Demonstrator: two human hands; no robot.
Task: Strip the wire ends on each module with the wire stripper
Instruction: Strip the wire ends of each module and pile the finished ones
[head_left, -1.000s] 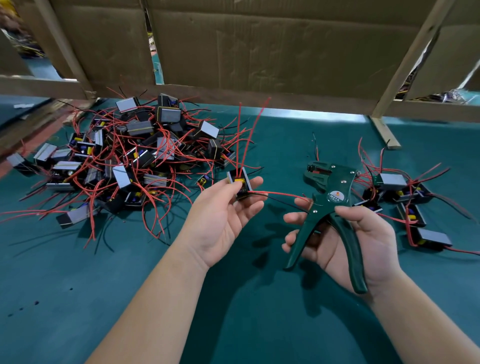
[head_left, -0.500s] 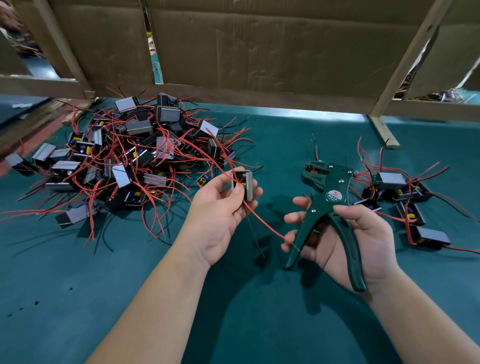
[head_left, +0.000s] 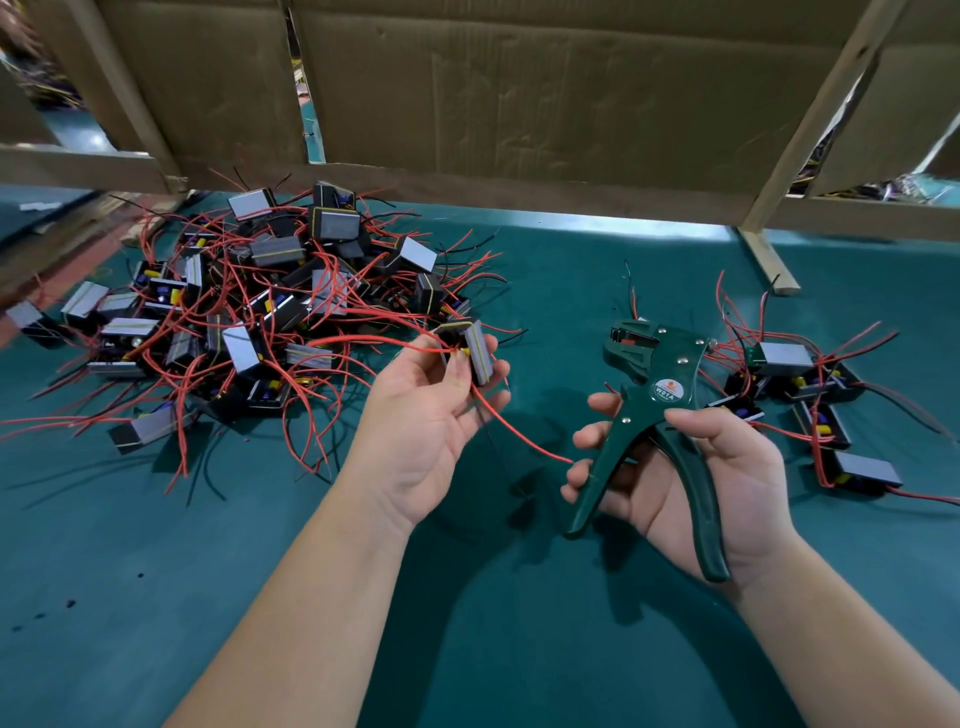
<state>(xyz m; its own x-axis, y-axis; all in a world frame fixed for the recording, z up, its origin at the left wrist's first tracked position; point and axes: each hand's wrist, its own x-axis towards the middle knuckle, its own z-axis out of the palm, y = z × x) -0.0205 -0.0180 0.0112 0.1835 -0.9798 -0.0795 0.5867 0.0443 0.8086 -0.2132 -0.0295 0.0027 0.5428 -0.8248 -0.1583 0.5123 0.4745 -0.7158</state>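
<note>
Teal surface (head_left: 156, 571) spreads before you, closed off behind by cardboard panels (head_left: 519, 104). At left lies a tangled pile of modules (head_left: 260, 312). Your left hand (head_left: 426, 431) pinches one module (head_left: 475, 351), its red wire (head_left: 519, 436) trailing toward the wire stripper (head_left: 654, 405) gripped in your right hand (head_left: 717, 478). A smaller group of modules (head_left: 800, 384) lies just right.

The red wire (head_left: 523, 440) tip by the wire stripper (head_left: 673, 379) seems too small to judge.
</note>
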